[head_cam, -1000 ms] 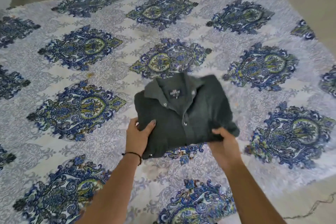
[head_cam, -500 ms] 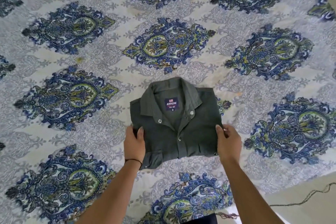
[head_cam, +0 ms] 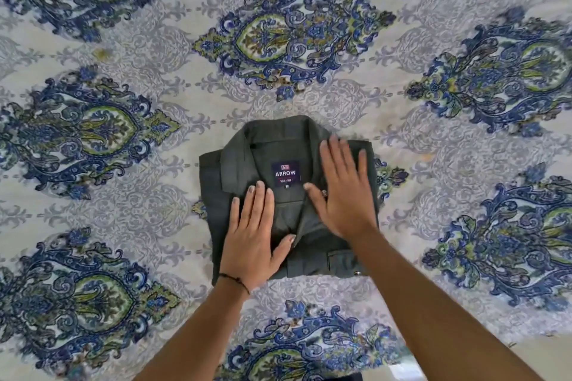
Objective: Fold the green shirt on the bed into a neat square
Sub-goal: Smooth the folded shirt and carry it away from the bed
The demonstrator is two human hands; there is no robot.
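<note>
The dark green shirt lies folded into a compact square on the bed, collar away from me, with a navy label showing inside the collar. My left hand rests flat on the shirt's lower left part, fingers together and pointing toward the collar. My right hand lies flat on the right half, fingers spread, covering the placket and part of the collar. A pocket flap shows at the shirt's lower right corner. Neither hand grips the cloth.
The bed is covered with a white sheet printed with large blue and green paisley medallions all around the shirt. Its near right edge meets pale floor at the lower right corner.
The shirt has been set down flat. Both hands have left its lower edges and moved onto its top surface, palms down. The camera has come closer.
</note>
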